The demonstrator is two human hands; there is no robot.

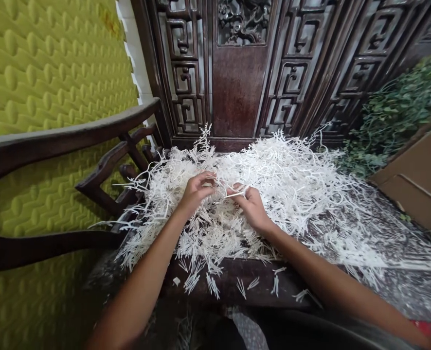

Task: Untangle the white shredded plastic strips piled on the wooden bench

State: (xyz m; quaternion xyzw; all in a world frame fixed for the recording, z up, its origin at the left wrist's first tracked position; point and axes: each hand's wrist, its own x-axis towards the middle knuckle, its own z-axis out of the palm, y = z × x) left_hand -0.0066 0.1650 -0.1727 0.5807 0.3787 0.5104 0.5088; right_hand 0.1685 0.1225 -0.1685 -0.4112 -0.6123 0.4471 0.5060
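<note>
A heap of white branching plastic sprigs point(292, 180) covers the dark wooden bench seat point(244, 279) in front of me. My left hand point(199, 192) is just above the heap, thumb and fingers bent together in a pinch. A thin white sprig shows at its fingertips, partly lost against the white pile. A short distance to the right, my right hand point(252, 206) is closed on a white plastic sprig point(235, 194), whose pale stem sticks out to the left between thumb and fingers. Several small loose sprigs point(211, 286) lie along the seat's front edge.
A curved wooden armrest point(73, 138) borders the left side, with yellow textured wall padding point(55, 73) behind it. The carved wooden backrest point(239, 87) rises at the back. To the right stand a cardboard box point(420, 180) and green artificial foliage point(398, 116).
</note>
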